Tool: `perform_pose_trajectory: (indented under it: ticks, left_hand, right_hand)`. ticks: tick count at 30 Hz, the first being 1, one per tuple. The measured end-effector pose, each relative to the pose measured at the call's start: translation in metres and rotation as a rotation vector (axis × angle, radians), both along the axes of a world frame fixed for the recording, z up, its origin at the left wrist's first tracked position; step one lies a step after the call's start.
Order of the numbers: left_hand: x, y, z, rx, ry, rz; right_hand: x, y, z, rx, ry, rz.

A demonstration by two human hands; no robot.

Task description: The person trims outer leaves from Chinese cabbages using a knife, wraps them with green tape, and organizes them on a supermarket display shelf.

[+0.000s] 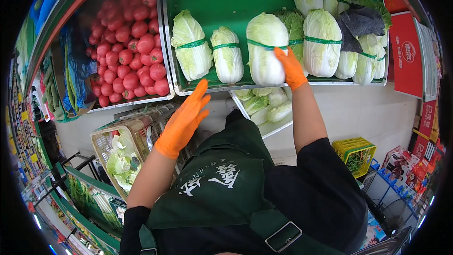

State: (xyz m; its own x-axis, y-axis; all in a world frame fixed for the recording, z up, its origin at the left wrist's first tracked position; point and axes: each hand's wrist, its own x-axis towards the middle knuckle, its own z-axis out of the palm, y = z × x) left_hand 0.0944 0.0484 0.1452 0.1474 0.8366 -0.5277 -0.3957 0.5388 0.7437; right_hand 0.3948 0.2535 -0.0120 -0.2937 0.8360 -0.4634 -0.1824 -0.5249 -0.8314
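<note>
My right hand (292,69), in an orange glove, grips the lower right side of a napa cabbage (267,51) bound with green tape, at the front of the green display bin (226,0). My left hand (185,120), gloved alike, is empty with its fingers extended, below the bin's front edge. Two taped napa cabbages, a taller one (193,47) and a smaller one (227,55), lie to the left of the gripped one. Another taped cabbage (322,44) is to its right, with more cabbages and a dark sheet (361,24) farther right.
Tomatoes (131,53) fill the neighbouring bin at left. Beneath the bins are a white crate of cabbages (263,108) and a beige plastic crate with leaf trimmings (122,163). A yellow crate (354,156) of thin green vegetables stands at right, and red boxes (407,53) line the bin's right end.
</note>
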Motion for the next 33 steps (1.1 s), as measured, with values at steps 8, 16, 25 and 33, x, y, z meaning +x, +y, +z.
perform_pose_trajectory:
  ticks: [8,16,25,33]
  left_hand:
    - [-0.028,-0.074,-0.012,-0.078,0.071,0.076]
    - [-0.031,-0.112,-0.038,0.005,0.015,-0.05]
    - [-0.027,-0.134,-0.073,-0.07,0.066,-0.147]
    - [0.034,-0.112,-0.148,-0.289,0.16,-0.36]
  right_hand:
    - [0.004,-0.003,0.065,0.642,-0.439,-0.149]
    - [0.072,0.044,0.153,0.729,-1.776,0.297]
    - [0.114,0.026,0.143,1.086,-1.716,0.301]
    - [0.099,-0.196,0.061,0.596,-0.787,-0.283]
